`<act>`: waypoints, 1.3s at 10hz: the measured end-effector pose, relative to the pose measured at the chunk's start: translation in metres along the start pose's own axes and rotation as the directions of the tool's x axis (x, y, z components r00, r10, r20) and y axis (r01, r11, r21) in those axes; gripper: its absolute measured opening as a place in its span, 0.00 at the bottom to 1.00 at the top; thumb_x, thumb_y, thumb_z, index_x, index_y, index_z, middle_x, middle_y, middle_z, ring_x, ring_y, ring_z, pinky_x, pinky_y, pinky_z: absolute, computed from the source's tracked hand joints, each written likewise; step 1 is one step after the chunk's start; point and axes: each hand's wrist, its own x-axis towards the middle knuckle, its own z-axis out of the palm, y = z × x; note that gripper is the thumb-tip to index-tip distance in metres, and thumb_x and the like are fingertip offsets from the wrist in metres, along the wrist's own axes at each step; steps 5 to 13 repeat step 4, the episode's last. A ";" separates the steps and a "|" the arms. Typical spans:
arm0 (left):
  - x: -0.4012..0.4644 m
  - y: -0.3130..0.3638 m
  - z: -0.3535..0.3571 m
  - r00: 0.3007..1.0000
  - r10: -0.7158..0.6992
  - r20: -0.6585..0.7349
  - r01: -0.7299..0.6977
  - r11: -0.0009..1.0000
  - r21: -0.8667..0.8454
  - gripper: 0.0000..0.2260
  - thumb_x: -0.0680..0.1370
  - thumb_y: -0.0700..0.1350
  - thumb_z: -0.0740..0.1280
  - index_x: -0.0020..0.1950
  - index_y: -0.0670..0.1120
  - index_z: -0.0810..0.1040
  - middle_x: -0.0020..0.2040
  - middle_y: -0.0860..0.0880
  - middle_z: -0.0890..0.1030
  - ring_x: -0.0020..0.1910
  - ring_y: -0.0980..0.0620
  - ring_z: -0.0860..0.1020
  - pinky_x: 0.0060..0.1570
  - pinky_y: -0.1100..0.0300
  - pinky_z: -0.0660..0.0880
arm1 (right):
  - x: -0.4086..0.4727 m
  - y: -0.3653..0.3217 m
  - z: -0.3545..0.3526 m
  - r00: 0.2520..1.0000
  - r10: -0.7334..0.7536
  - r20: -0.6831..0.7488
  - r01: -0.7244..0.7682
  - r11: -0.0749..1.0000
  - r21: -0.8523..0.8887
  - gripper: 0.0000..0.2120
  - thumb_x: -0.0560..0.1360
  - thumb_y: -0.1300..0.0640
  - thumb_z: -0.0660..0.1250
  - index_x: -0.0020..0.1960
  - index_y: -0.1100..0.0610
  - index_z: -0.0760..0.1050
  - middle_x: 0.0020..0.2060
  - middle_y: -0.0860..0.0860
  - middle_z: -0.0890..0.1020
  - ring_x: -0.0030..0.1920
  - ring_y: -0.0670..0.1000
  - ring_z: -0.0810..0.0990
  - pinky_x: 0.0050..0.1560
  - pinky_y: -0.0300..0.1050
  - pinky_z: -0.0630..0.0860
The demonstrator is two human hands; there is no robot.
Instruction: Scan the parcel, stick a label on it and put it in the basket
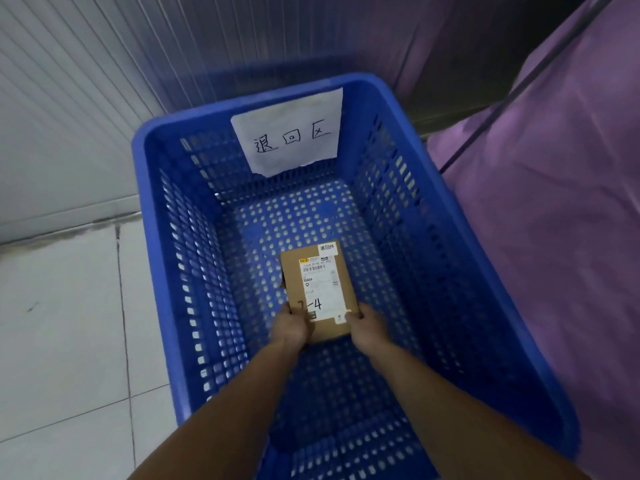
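Item: parcel (318, 289) | grip: my left hand (289, 329), right hand (369, 325) clamped on near corners | long axis points away | probably just above basket (467, 258) floor.

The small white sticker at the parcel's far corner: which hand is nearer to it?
Right. The right hand grips the parcel's near right corner, on the sticker's side; the left hand grips the near left corner.

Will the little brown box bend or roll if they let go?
Probably not: the cardboard parcel looks flat-sided and stiff, so it should lie still. It seems light, since the left hand and right hand pinch only its near corners.
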 end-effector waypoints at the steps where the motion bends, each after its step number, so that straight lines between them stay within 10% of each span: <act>1: -0.011 0.012 -0.005 1.000 -0.010 0.002 0.010 0.981 0.194 0.17 0.86 0.48 0.59 0.70 0.39 0.72 0.66 0.36 0.77 0.60 0.36 0.77 0.60 0.43 0.77 | -0.007 -0.002 -0.010 0.999 0.041 0.001 -0.041 0.998 -0.037 0.27 0.86 0.52 0.59 0.83 0.56 0.59 0.80 0.57 0.67 0.76 0.60 0.69 0.74 0.57 0.70; 3: -0.104 0.071 -0.056 0.965 0.178 0.191 -0.258 0.770 0.583 0.25 0.82 0.55 0.64 0.75 0.44 0.68 0.63 0.39 0.82 0.57 0.39 0.81 0.53 0.49 0.79 | -0.096 -0.055 -0.063 0.996 -0.067 0.055 0.072 0.994 -0.085 0.30 0.86 0.50 0.61 0.84 0.56 0.57 0.81 0.56 0.66 0.77 0.58 0.69 0.72 0.46 0.69; 4: -0.176 0.133 -0.095 0.916 0.310 0.255 -0.387 0.521 0.761 0.33 0.77 0.61 0.62 0.78 0.45 0.65 0.67 0.40 0.80 0.60 0.39 0.80 0.59 0.47 0.78 | -0.173 -0.116 -0.114 0.966 -0.247 0.075 0.255 0.957 -0.137 0.17 0.84 0.49 0.61 0.66 0.59 0.76 0.62 0.59 0.81 0.61 0.59 0.80 0.65 0.57 0.77; 13: -0.176 0.133 -0.095 0.916 0.310 0.255 -0.387 0.521 0.761 0.33 0.77 0.61 0.62 0.78 0.45 0.65 0.67 0.40 0.80 0.60 0.39 0.80 0.59 0.47 0.78 | -0.173 -0.116 -0.114 0.966 -0.247 0.075 0.255 0.957 -0.137 0.17 0.84 0.49 0.61 0.66 0.59 0.76 0.62 0.59 0.81 0.61 0.59 0.80 0.65 0.57 0.77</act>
